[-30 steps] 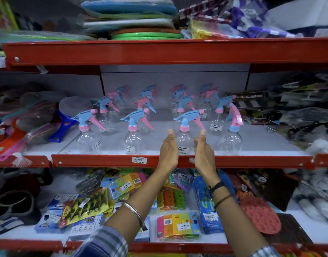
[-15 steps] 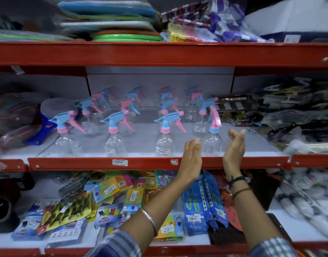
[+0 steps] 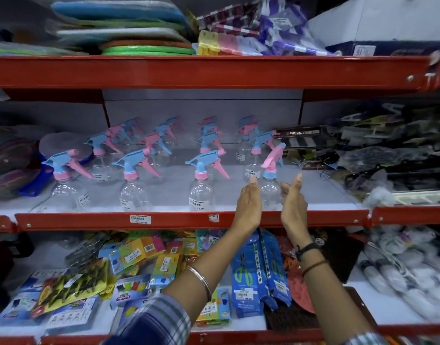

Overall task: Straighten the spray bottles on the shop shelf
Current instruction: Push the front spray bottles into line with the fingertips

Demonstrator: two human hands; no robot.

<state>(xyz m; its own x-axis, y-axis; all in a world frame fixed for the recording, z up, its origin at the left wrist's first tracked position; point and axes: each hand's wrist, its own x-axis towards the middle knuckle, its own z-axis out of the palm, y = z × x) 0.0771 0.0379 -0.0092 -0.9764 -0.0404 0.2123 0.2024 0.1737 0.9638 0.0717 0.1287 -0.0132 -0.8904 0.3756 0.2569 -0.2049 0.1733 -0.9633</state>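
The far rows of spray bottles (image 3: 164,135) blur together at the back of the shelf (image 3: 164,217), so their labels cannot be read. The front-right spray bottle (image 3: 270,188), at about 1 o'clock from the middle of the view, is partly hidden behind both hands. It is clear, round plastic with a pink trigger head and blue collar. The left hand (image 3: 248,205) and right hand (image 3: 292,204) stand flat and open on either side of it, fingers straight. Whether they touch it, I cannot tell.

Shop, red shelves (image 3: 189,70) of packaged goods, price labels (image 3: 140,219)
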